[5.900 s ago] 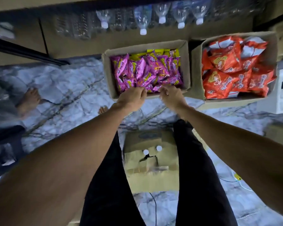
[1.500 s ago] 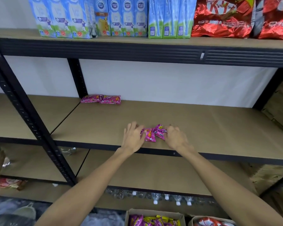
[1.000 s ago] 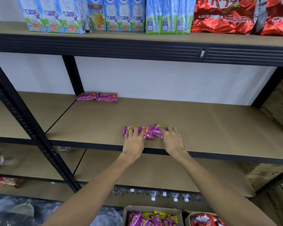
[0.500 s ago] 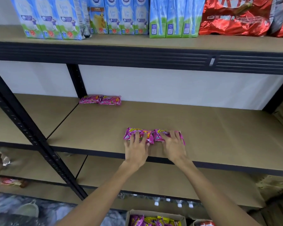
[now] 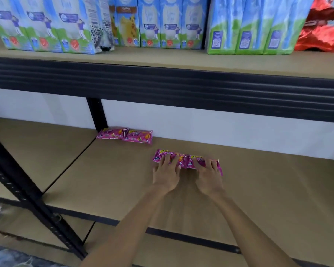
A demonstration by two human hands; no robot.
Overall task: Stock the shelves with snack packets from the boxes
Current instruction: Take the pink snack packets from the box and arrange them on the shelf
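Observation:
Two pink snack packets [image 5: 185, 158] lie side by side on the middle shelf board [image 5: 268, 180]. My left hand [image 5: 167, 173] presses flat on the left packet with straight fingers. My right hand [image 5: 208, 175] presses flat on the right packet in the same way. Two more pink packets [image 5: 125, 136] lie against the back wall beside the black upright post. The boxes are out of view.
Blue and green milk cartons [image 5: 162, 22] stand in a row on the upper shelf, with a red foil bag [image 5: 324, 29] at the right. A black diagonal shelf post [image 5: 27, 191] crosses the left side. A thick dark beam [image 5: 181, 87] edges the upper shelf.
Both hands have slid the two pink packets from the shelf's front edge deeper toward the back wall. My head has moved closer, so the boxes below have dropped out of view.

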